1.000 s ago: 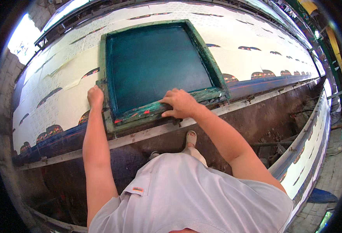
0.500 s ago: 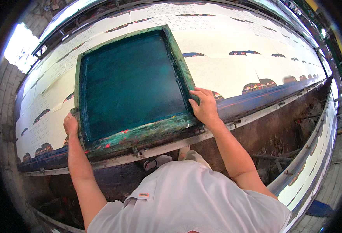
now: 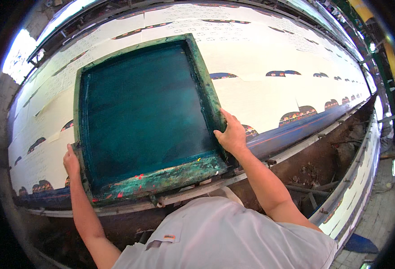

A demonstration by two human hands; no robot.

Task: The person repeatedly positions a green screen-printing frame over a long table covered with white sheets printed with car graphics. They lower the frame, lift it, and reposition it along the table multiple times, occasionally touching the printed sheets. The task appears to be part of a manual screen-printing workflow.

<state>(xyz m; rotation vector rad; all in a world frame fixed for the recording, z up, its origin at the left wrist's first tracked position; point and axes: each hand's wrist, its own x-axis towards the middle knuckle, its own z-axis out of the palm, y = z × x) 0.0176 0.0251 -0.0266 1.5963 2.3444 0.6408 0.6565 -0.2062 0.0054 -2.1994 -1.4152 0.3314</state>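
A large screen-printing frame (image 3: 143,112) with a dark teal mesh and a paint-stained green wooden border lies across the near edge of the long printing table. My left hand (image 3: 72,162) is closed on its left side, near the lower corner. On the right side, my right hand (image 3: 232,134) grips the border, with the thumb toward the inside and the fingers along the outer face. Red and yellow paint spots mark the near border. Pale sheets with dark patterned patches (image 3: 298,114) lie beside and beyond the frame.
A metal rail (image 3: 291,154) with small stops runs along the table's near edge. Past it lies a brown gap with debris. Another table with pale sheets (image 3: 357,179) stands at the right, and a blue cloth-like piece (image 3: 360,243) lies on the floor there.
In the picture, the screen frame has shifted slightly left and nearer to me, with both hands still on it. My view has also moved a little.
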